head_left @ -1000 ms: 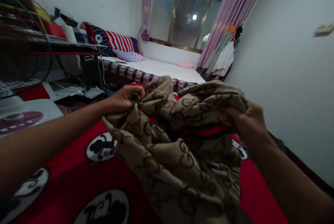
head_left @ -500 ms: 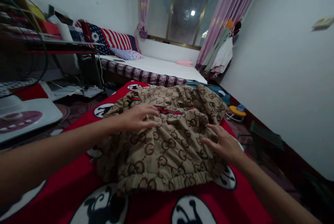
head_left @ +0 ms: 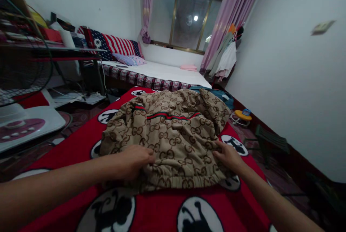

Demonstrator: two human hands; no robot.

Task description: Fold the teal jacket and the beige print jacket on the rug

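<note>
A tan jacket (head_left: 173,140) with brown letter patterns and a green-red-green stripe lies spread over a red blanket (head_left: 156,210) printed with dark figures in white ovals. Its elastic hem faces me, and one sleeve reaches back to the right. At the lower left of the jacket, my left hand (head_left: 136,160) has its fingers closed on the fabric just above the hem. My right hand (head_left: 229,157) is at the jacket's right side, thumb and fingers pinching the cloth there.
Behind the blanket is a bed with a white sheet (head_left: 164,71). To the left stand a cluttered desk (head_left: 81,49) and a fan (head_left: 27,62) with a white base. A yellow stool (head_left: 242,115) and a dark green chair (head_left: 271,140) are on the right.
My left hand has come down toward the hem and closed on the jacket. My right hand has moved slightly lower and closed on its right side. The stripe now shows fully.
</note>
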